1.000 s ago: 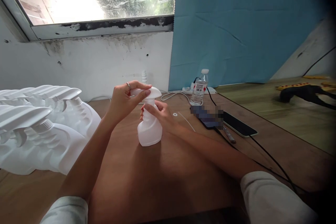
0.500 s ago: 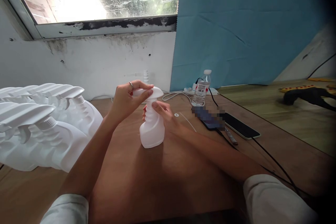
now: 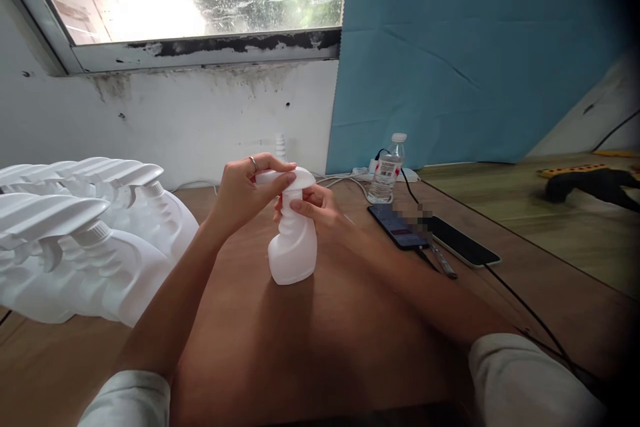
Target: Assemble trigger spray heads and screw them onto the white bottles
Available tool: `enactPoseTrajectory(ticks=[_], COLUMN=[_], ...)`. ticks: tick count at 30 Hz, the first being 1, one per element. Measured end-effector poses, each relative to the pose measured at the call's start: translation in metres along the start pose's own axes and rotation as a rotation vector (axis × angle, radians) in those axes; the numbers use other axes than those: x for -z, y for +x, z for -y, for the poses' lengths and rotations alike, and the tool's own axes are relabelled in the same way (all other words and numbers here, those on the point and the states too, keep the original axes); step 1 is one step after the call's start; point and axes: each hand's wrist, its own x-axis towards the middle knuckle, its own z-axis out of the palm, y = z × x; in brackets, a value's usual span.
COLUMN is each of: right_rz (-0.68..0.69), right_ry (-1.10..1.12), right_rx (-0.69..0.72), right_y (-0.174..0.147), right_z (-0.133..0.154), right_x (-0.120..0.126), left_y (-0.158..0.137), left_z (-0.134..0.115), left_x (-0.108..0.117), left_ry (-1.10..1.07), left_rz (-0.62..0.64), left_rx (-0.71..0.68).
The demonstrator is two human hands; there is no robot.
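Note:
A white spray bottle (image 3: 293, 257) stands upright on the brown table (image 3: 235, 347) in front of me. My left hand (image 3: 250, 190) is closed on its white trigger spray head (image 3: 303, 178), thumb and fingers pinching the top from the left. Around the collar just below, my right hand (image 3: 317, 207) is closed from the right, its thumb on the front; some of its fingers are hidden behind the neck. The trigger itself is hidden by my left hand.
Several assembled white spray bottles (image 3: 135, 260) stand in rows at the left. To the right are a clear water bottle (image 3: 385, 173), a phone (image 3: 397, 225) on a cable, a second dark phone (image 3: 465, 242) and a utility knife (image 3: 444, 261). A wall with a window rises behind.
My right hand has moved slightly up the neck to the collar, its fingers shifting around it. My left hand keeps its hold on the spray head. The view has shifted slightly.

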Motion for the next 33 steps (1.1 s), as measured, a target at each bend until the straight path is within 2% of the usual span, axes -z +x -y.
enactPoseTrajectory(ticks=[4, 8, 13, 15, 17, 19, 21, 25, 29, 33], right_rz=[-0.084, -0.089, -0.111, -0.082, -0.007, 0.081, 0.106, -0.008, 0.032, -0.005], right_ry=[-0.005, -0.014, 0.018, 0.038, 0.066, 0.063, 0.018, -0.072, -0.084, -0.123], right_rx=[0.028, 0.002, 0.004, -0.058, -0.2, -0.345, -0.408, -0.388, -0.368, -0.234], right_y=[-0.002, -0.002, 0.002, 0.004, 0.006, 0.008, 0.009, 0.008, 0.008, 0.008], right_z=[0.002, 0.002, 0.002, 0.008, 0.016, 0.023, 0.026, 0.02, 0.017, 0.018], right_x=[-0.009, -0.012, -0.013, -0.012, -0.009, -0.006, -0.004, -0.006, -0.007, -0.009], left_y=[0.0, 0.0, -0.025, -0.048, -0.075, -0.101, -0.12, -0.135, -0.133, -0.132], left_z=[-0.002, 0.003, 0.04, 0.062, 0.083, 0.098, 0.106, 0.107, 0.104, 0.104], left_x=[-0.003, -0.006, -0.027, -0.037, -0.044, -0.048, -0.048, -0.045, -0.043, -0.044], left_ry=[0.003, -0.033, -0.366, -0.474, -0.49, -0.464, -0.412, -0.361, -0.345, -0.318], left_rz=[-0.014, -0.008, -0.07, -0.004, 0.113, 0.273, 0.369, 0.349, 0.328, 0.305], left_rx=[-0.011, -0.006, 0.01, 0.047, 0.115, 0.243, 0.356, 0.394, 0.386, 0.396])
